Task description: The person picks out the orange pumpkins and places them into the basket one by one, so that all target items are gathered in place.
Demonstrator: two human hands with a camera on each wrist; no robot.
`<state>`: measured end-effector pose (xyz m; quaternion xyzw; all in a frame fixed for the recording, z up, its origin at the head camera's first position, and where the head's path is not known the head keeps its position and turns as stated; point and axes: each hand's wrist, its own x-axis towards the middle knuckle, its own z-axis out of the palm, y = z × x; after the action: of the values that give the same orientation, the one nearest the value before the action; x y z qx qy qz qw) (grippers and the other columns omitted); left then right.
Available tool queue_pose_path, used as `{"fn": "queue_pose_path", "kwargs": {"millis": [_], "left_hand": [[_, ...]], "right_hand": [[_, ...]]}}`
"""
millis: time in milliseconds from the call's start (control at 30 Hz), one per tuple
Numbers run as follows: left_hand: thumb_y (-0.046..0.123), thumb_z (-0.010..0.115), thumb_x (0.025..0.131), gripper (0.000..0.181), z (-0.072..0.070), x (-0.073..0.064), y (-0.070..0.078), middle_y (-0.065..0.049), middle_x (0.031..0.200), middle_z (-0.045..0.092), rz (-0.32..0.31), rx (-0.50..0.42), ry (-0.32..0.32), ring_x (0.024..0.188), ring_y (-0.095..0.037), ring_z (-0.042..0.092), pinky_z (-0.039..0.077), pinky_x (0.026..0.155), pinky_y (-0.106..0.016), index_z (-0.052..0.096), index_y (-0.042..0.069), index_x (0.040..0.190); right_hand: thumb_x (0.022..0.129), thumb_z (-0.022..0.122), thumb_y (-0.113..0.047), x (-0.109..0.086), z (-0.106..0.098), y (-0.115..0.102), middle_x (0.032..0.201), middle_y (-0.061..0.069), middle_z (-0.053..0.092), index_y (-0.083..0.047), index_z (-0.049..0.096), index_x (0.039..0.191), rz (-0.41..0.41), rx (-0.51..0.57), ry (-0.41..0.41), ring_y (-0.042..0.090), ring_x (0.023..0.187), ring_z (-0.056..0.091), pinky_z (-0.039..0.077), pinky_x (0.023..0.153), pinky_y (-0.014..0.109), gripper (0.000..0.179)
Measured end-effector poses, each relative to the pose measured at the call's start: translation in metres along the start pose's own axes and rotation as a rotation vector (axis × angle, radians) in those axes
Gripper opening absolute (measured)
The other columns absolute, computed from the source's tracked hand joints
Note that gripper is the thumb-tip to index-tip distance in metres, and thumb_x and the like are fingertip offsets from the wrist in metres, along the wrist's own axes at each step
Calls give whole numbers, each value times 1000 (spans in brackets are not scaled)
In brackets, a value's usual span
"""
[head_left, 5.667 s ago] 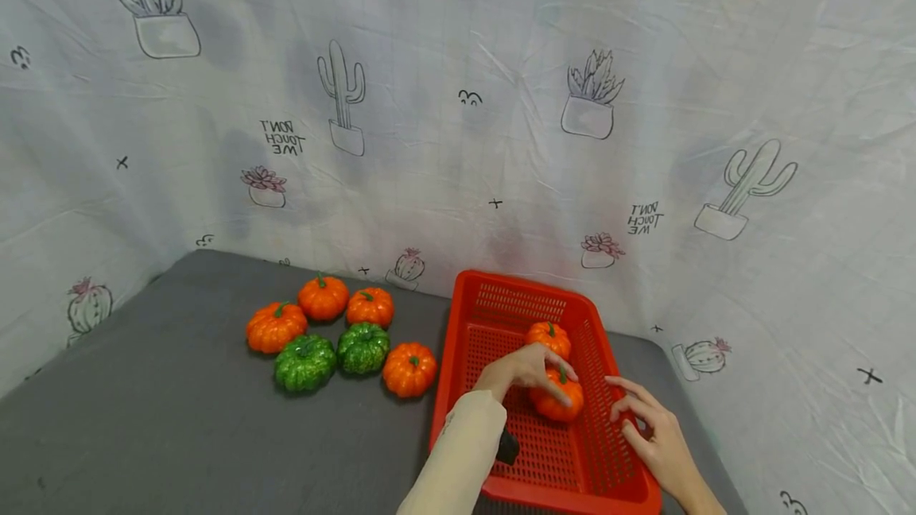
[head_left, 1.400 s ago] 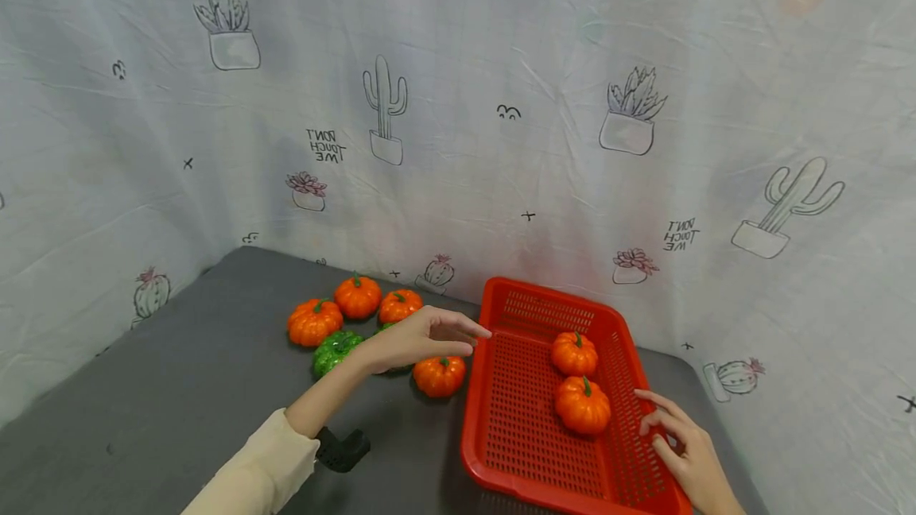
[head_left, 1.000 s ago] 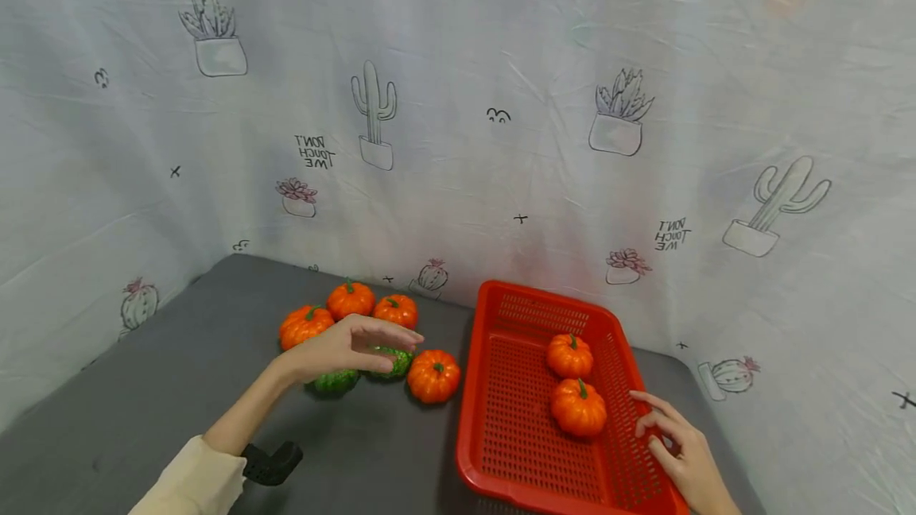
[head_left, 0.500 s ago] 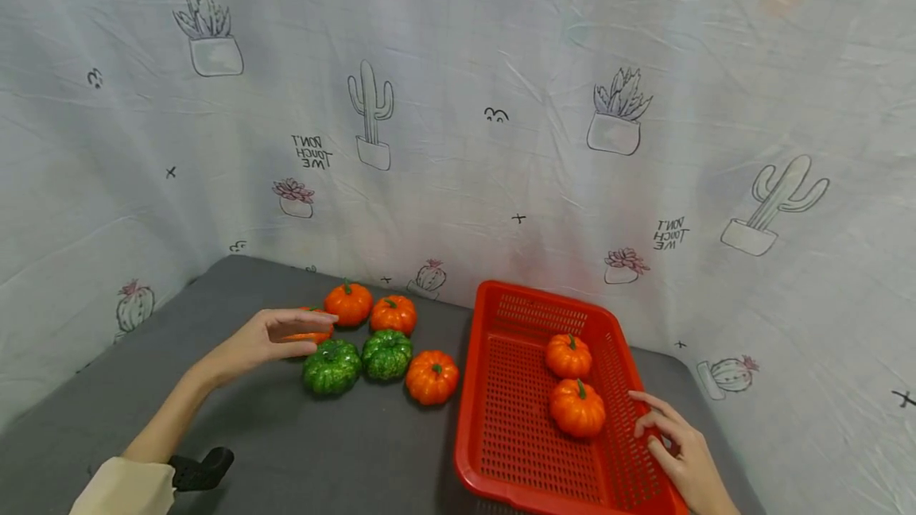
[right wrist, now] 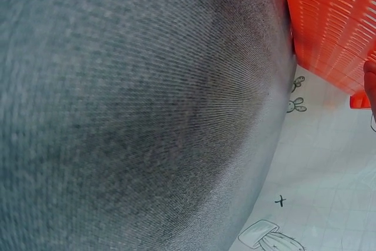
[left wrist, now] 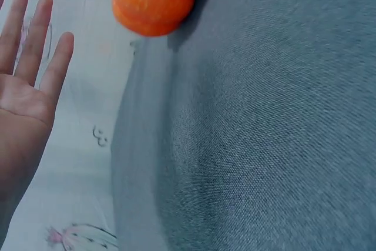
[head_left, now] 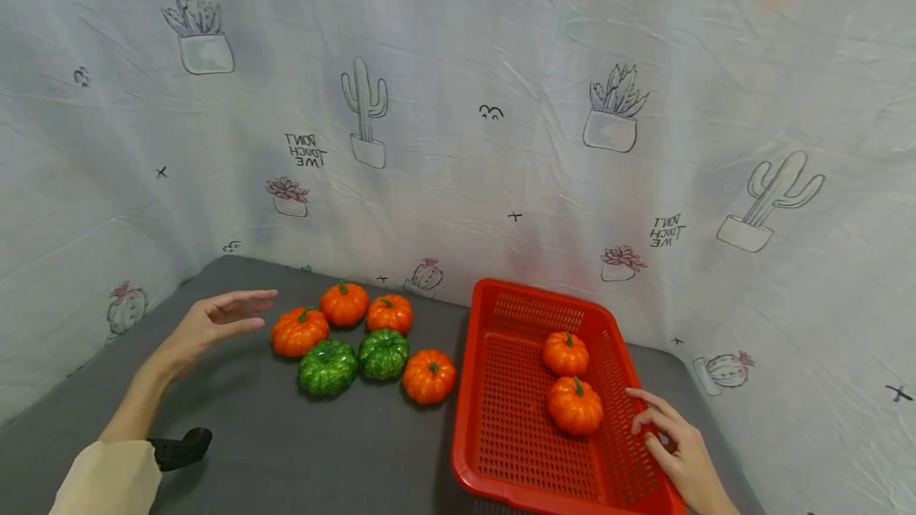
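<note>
My left hand (head_left: 211, 324) hovers over the table's left side, fingers extended, thumb apart, nothing in it. Just right of it lies an orange pumpkin (head_left: 299, 332), which also shows at the top of the left wrist view. Beside that sit two green pumpkins (head_left: 327, 369) and more orange ones (head_left: 345, 304). At the right, my right hand (head_left: 680, 451) rests with loosely bent fingers on the side rim of a red plastic basket (head_left: 468, 420). Two orange pumpkins (head_left: 575, 406) lie inside the basket. The right wrist view catches only a fingertip (right wrist: 370, 83) by the basket's rim.
A grey cloth covers the table (head_left: 322, 451). Behind and around it hangs a pale curtain (head_left: 444, 133) printed with cacti. One orange pumpkin (head_left: 429, 377) stands close to the basket's left wall. A black strap device (head_left: 182, 450) sits on the left wrist.
My left hand has let go of a pumpkin in the basket, then swung left past the loose pumpkins, uncovering them. My right hand has stayed at the basket's rim.
</note>
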<state>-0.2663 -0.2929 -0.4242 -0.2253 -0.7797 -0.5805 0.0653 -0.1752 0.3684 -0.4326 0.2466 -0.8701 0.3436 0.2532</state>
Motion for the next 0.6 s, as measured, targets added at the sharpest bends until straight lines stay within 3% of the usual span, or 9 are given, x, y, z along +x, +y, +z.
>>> {"fn": "queue_pose_path", "kwargs": {"millis": [100,200,333,467,533,600], "left_hand": [[-3,56,94,44,-5,0,-7,15,129,59,15,-25,18,111,-2,58,48,84,-17,46,-6,137],[-2,56,95,45,-9,1,-16,16,129,58,2,-33,25,112,2,56,47,84,-15,45,-6,139],[5,56,97,52,-13,1,-26,15,142,47,-87,-46,17,118,14,44,41,86,-8,40,6,146],[13,56,98,59,-16,4,-34,11,154,30,-181,-67,0,120,23,32,36,88,-6,31,12,151],[17,56,98,61,-18,7,-36,11,155,25,-220,-53,-3,124,21,28,35,96,-10,28,14,152],[20,57,98,63,-18,10,-37,11,156,22,-253,-50,-2,134,12,21,28,110,-24,27,15,153]], "right_hand": [[75,56,22,0,1,2,121,10,59,-17,61,82,-17,4,6,5,89,50,29,42,13,41],[74,55,23,0,1,3,122,10,58,-17,61,82,-18,2,6,5,84,51,28,42,13,40],[75,54,22,0,0,1,122,8,58,-17,61,82,5,-3,-4,6,78,49,29,42,14,40],[78,54,21,1,-1,-3,123,8,57,-17,60,82,42,-1,-24,3,83,50,32,42,16,38],[78,54,20,1,-1,-4,123,8,57,-17,60,82,61,-1,-34,2,87,50,34,42,17,38],[79,53,20,1,-1,-5,123,7,57,-18,60,82,73,-2,-38,2,90,50,35,42,17,38]]}}
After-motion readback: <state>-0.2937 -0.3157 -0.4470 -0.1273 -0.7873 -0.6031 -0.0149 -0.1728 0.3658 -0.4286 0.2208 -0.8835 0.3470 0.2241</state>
